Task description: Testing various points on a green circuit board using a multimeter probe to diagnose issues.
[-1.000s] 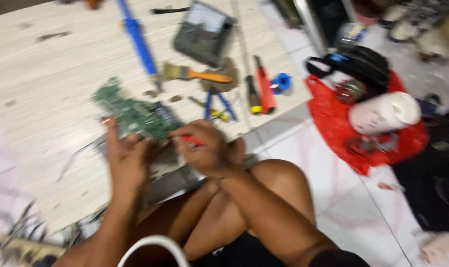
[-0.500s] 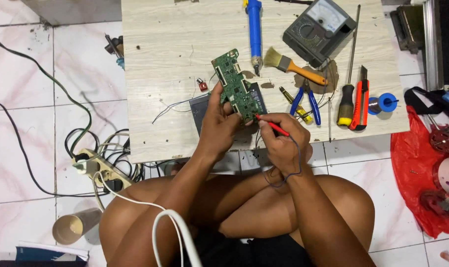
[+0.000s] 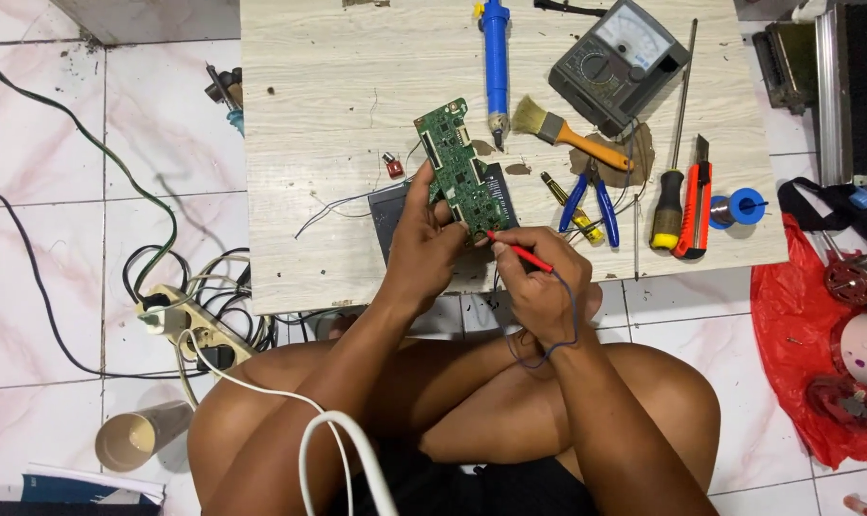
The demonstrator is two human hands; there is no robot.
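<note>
While seated cross-legged at the board, left hand fingers closed around green circuit board, tilted above it; right hand pinches red probe, tip touching its lower edge. Meter, brush near.

Bare forearms, no sleeves, no watch or rings visible on left hand or right hand. Bare knees and thighs too. Dark shorts only, barely showing below grips near frame bottom.
</note>
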